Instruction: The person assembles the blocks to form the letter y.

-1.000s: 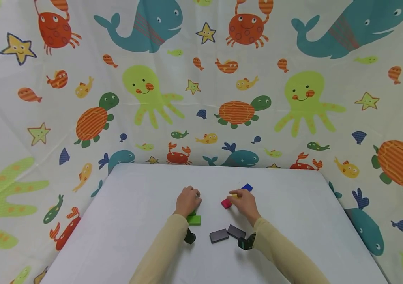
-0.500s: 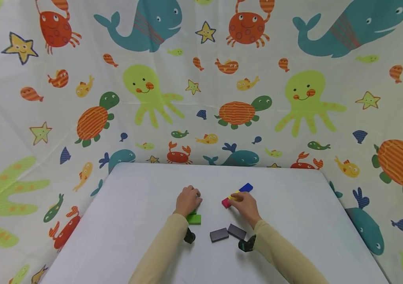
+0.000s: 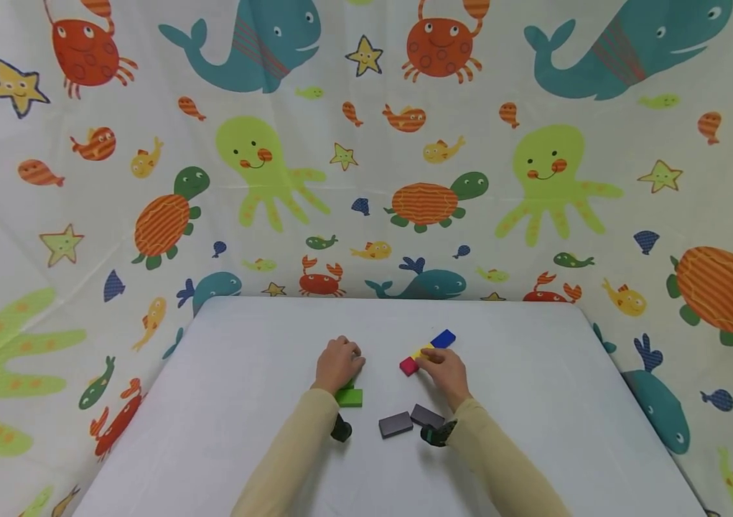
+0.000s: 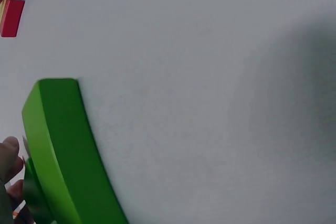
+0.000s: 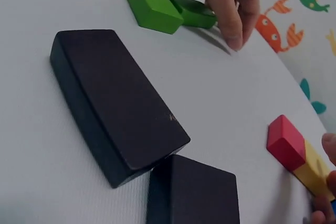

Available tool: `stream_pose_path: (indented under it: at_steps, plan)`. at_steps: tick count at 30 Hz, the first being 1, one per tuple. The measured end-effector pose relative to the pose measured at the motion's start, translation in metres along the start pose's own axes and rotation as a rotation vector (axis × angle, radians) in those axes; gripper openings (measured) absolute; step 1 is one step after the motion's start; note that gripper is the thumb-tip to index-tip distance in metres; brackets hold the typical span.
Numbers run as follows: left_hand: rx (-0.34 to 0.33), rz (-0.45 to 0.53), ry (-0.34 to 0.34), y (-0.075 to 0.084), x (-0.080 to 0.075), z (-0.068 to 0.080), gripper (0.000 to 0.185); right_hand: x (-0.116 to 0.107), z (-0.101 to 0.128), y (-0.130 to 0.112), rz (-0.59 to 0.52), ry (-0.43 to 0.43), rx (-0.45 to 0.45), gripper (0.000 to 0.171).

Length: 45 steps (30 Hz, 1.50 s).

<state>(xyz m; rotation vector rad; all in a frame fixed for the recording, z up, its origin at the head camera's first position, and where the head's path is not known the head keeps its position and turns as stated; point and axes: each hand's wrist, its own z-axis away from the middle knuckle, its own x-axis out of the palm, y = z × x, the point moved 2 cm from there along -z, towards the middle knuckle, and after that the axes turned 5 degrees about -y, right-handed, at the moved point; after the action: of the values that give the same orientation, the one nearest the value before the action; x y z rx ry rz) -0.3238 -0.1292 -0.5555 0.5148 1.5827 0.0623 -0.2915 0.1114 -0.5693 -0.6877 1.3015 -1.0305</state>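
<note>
On the white table, a red block (image 3: 408, 366), a yellow block (image 3: 423, 352) and a blue block (image 3: 444, 338) form a slanted row. My right hand (image 3: 446, 372) pinches the yellow block, with fingertips at its sides; the right wrist view catches these fingers (image 5: 331, 179) at its edge. My left hand (image 3: 338, 366) rests loosely curled beside two green blocks, one nearer (image 3: 349, 398) and one mostly covered by the hand in the head view. The right wrist view shows this second green block (image 5: 195, 11) set against the first, and the left thumb pointing down near the table.
Two dark grey blocks lie near my right wrist, one on the left (image 3: 395, 424) and one on the right (image 3: 427, 416), their corners close together. Behind the white table (image 3: 263, 337) hangs a cloth (image 3: 353, 158) printed with sea animals.
The right fingers have shifted slightly on the row, and more of the yellow and blue blocks now shows. The left hand has kept its place; the head view has shifted a little.
</note>
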Motion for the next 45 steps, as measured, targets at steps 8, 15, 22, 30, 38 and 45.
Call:
stream_pose_path:
  at_steps: [8,15,22,30,38,45]
  plan:
    - [-0.006,0.020,0.007,-0.001,0.001,0.001,0.018,0.004,0.004,-0.002,-0.024,0.068,-0.027,0.032]
    - [-0.011,0.013,-0.001,-0.004,0.001,0.000,0.018,0.011,0.003,-0.001,-0.031,0.102,-0.060,0.030]
    - [-0.021,0.028,-0.016,-0.006,-0.001,0.001,0.019,0.018,0.003,0.003,-0.018,0.136,-0.145,0.029]
    - [0.068,0.036,-0.006,-0.010,0.000,0.003,0.018,0.021,0.004,0.007,-0.005,0.146,-0.114,0.028]
    - [0.065,-0.149,-0.079,-0.015,-0.003,-0.002,0.028,0.021,0.001,0.005,0.015,0.155,-0.132,0.025]
    - [0.145,-0.255,-0.210,-0.016,-0.006,-0.001,0.034,0.021,0.003,0.005,0.011,0.155,-0.130,0.024]
